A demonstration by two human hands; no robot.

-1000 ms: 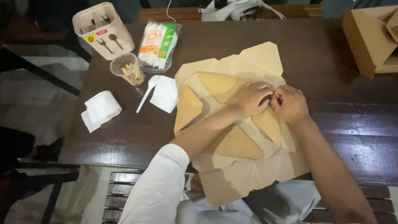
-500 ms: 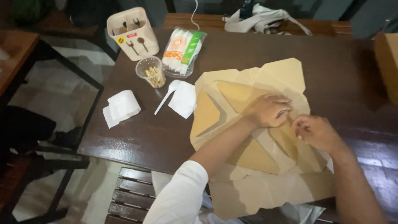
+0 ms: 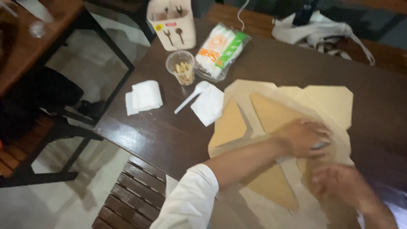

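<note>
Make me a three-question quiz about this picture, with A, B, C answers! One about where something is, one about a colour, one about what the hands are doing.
1. Where is the clear plastic cup?
A. beside the cream cutlery holder
B. on the floor
C. on the cardboard

2. What colour is the flat cardboard box?
A. blue
B. tan
C. green

3. What are the left hand and right hand doing?
A. hanging in the air
B. pressing on the cardboard
C. holding the cup

Answers: 1 A, it stands just below the holder. 2 B, every flap is tan. 3 B, both lie on it.
</note>
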